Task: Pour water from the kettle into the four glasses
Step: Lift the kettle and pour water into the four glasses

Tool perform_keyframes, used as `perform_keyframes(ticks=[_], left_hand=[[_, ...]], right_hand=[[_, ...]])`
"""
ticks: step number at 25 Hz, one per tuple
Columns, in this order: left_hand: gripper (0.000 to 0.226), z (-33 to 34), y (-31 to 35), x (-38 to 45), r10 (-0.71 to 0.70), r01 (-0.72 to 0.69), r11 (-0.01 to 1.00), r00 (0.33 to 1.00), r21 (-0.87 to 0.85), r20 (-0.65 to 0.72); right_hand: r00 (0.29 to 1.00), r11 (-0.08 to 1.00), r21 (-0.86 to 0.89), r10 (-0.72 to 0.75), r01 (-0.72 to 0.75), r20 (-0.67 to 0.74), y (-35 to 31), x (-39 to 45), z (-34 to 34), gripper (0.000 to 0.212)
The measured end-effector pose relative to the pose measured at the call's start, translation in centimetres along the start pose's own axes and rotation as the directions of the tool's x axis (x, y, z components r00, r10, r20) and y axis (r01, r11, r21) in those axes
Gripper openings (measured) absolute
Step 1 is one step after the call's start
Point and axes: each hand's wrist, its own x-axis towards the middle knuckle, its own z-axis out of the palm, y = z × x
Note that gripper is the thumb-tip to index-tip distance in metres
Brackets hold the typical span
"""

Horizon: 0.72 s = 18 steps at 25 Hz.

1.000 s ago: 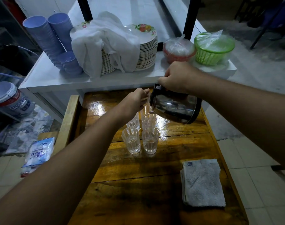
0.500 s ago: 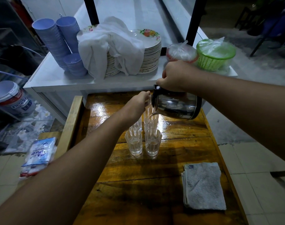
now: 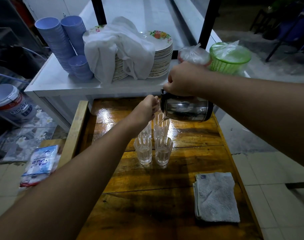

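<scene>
Several clear ribbed glasses stand in a tight cluster on the wooden table (image 3: 191,139). The two near ones, the near left glass (image 3: 144,153) and the near right glass (image 3: 163,151), hold water. My right hand (image 3: 184,78) grips the handle of a steel kettle (image 3: 185,109), tipped on its side with its spout over the far right glass (image 3: 160,126). A thin stream runs from the spout into that glass. My left hand (image 3: 146,110) pinches the rim of this far right glass, partly hiding the far left glass (image 3: 146,131).
A folded grey cloth (image 3: 217,196) lies at the table's near right. Behind the table a white counter (image 3: 61,80) carries stacked blue bowls (image 3: 61,44), plates under a white cloth (image 3: 120,49), a green basket (image 3: 229,58) and a bagged red bowl (image 3: 193,55). A paint bucket (image 3: 9,103) sits left.
The kettle has tipped further toward level and its spout stays over the far right glass. My left hand keeps its hold at the glass rim. The view has shifted slightly.
</scene>
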Motion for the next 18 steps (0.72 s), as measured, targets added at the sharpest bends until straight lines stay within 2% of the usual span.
perform_keyframes(ticks=[5,9,18], left_hand=[[0.039,0.2,0.4,0.0,-0.031,0.027,0.996,0.998,-0.090,-0.048],[0.031,0.2,0.7,-0.3,-0.047,0.039,0.991,0.997,-0.127,-0.056],[0.035,0.4,1.3,-1.0,-0.025,0.016,0.989,0.998,-0.148,-0.062]], right_hand=[[0.999,0.998,-0.034,-0.044,0.043,-0.025,-0.2,0.0,-0.3,0.037],[0.999,0.997,-0.062,-0.047,0.046,-0.026,-0.4,0.4,-0.2,0.038],[0.998,0.996,-0.073,-0.052,0.050,-0.025,-0.6,0.5,-0.7,0.032]])
